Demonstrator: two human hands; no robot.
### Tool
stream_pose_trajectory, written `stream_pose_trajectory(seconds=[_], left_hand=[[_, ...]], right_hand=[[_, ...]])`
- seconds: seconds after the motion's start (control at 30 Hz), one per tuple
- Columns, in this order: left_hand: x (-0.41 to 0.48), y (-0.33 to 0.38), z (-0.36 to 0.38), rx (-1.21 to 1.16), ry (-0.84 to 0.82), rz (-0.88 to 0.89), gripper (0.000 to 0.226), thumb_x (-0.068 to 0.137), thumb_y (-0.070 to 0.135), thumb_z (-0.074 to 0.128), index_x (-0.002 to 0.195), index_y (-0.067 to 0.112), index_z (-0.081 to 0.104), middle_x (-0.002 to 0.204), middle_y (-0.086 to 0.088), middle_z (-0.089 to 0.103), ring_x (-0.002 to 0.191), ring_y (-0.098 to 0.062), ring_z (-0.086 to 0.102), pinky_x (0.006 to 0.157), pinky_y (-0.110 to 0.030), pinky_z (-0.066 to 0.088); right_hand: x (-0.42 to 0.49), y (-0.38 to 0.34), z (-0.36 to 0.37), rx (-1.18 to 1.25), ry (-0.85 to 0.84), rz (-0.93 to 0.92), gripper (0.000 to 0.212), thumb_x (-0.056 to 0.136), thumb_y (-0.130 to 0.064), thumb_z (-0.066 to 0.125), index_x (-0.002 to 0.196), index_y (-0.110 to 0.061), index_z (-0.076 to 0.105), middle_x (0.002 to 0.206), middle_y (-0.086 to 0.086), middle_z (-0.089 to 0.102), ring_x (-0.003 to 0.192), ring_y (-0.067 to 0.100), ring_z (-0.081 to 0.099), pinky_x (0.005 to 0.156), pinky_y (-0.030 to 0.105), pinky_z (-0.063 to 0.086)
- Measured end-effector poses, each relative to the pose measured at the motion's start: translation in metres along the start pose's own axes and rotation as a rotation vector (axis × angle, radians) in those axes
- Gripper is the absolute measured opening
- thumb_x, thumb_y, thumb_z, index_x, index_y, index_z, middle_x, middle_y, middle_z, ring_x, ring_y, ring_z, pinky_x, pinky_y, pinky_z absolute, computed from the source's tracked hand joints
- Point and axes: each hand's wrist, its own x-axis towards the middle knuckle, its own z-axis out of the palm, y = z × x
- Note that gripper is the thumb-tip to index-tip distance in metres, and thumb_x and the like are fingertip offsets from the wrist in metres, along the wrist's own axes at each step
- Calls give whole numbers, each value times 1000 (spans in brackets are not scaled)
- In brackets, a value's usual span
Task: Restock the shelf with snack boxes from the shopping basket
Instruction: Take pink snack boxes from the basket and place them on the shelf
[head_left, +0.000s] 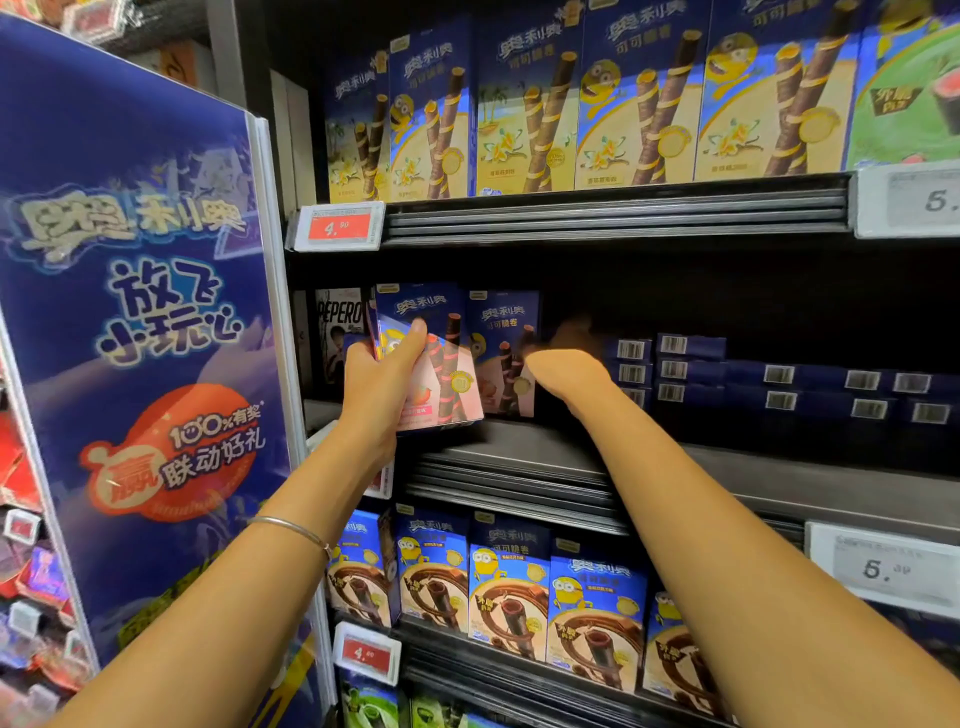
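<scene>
My left hand (382, 371) grips a pink-and-blue snack box (441, 358) upright at the front left of the middle shelf (519, 452). A second, like box (504, 353) stands just behind and to its right. My right hand (569, 338) reaches deep into that shelf past this second box; it is blurred and its fingers are lost in the dark, so I cannot tell its grip. The shopping basket is out of view.
Dark blue boxes (779, 384) lie stacked on their sides at the shelf's right. A Pepero box (337, 332) stands at far left. Yellow boxes (571, 104) fill the shelf above, brown-and-blue ones (509, 587) the shelf below. A blue promo board (145, 312) flanks the left.
</scene>
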Motion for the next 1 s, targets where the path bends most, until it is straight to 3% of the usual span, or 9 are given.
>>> stream_pose_trajectory(seconds=[0.1, 0.17, 0.23, 0.43, 0.57, 0.67, 0.77, 0.87, 1.0], left_hand=[[-3, -2, 6, -6, -4, 16, 61, 93, 40, 77, 133, 1, 52, 119, -20, 73, 97, -32, 77, 70, -39, 64], [-6, -2, 13, -18, -14, 43, 61, 93, 39, 77, 133, -2, 54, 117, -20, 74, 97, -32, 77, 63, -32, 62], [-9, 0, 20, -41, -31, 54, 59, 93, 38, 77, 131, -1, 56, 117, -18, 75, 101, -32, 77, 71, -35, 65], [-10, 0, 32, -34, -87, 87, 62, 92, 42, 77, 132, -2, 57, 119, -20, 74, 105, -35, 76, 86, -44, 64], [-6, 4, 31, -128, -130, -80, 68, 94, 57, 68, 134, 4, 57, 125, -20, 71, 108, -38, 73, 92, -52, 61], [4, -4, 22, -10, 56, 28, 25, 99, 26, 69, 110, 10, 53, 109, -12, 67, 80, -24, 68, 64, -32, 56], [10, -11, 13, 19, 107, 57, 22, 101, 17, 66, 113, 10, 49, 100, -10, 65, 77, -22, 66, 58, -29, 55], [15, -14, 8, 22, 103, 77, 21, 102, 17, 65, 113, 9, 49, 92, -6, 63, 63, -15, 60, 40, -19, 47], [16, -14, 7, -9, 98, 88, 20, 102, 16, 65, 113, 11, 50, 91, -3, 65, 67, -13, 64, 41, -18, 47]], right_hand=[[-15, -1, -8, 35, 214, -187, 42, 92, -39, 66, 125, -14, 57, 126, 11, 57, 114, 33, 57, 91, 40, 50], [-28, -5, -11, 62, 40, -255, 25, 93, -48, 61, 98, -24, 65, 98, 2, 65, 91, 24, 62, 74, 31, 48], [-37, -10, -13, 176, -132, -229, 27, 94, -47, 60, 79, -26, 59, 95, 0, 67, 91, 23, 64, 79, 37, 56], [-47, -8, -35, 202, -289, -320, 22, 92, -41, 70, 93, -19, 68, 97, 6, 77, 93, 26, 73, 86, 52, 60], [-41, -4, -46, 272, -296, -200, 27, 91, -30, 75, 107, -9, 67, 100, 14, 76, 92, 28, 75, 83, 53, 62], [-34, 11, -58, 255, -276, -128, 18, 92, -23, 73, 104, -11, 68, 105, 15, 74, 95, 28, 74, 81, 48, 63], [-29, 24, -73, 174, -173, -120, 8, 92, -17, 70, 88, -20, 63, 98, 13, 69, 85, 25, 70, 67, 32, 63], [-22, 35, -85, 126, -107, -54, 10, 95, -11, 59, 101, -7, 65, 110, 21, 67, 95, 37, 69, 79, 48, 63], [-14, 47, -91, 18, -143, 52, 23, 96, -3, 50, 114, 5, 62, 118, 28, 64, 103, 44, 68, 86, 53, 60]])
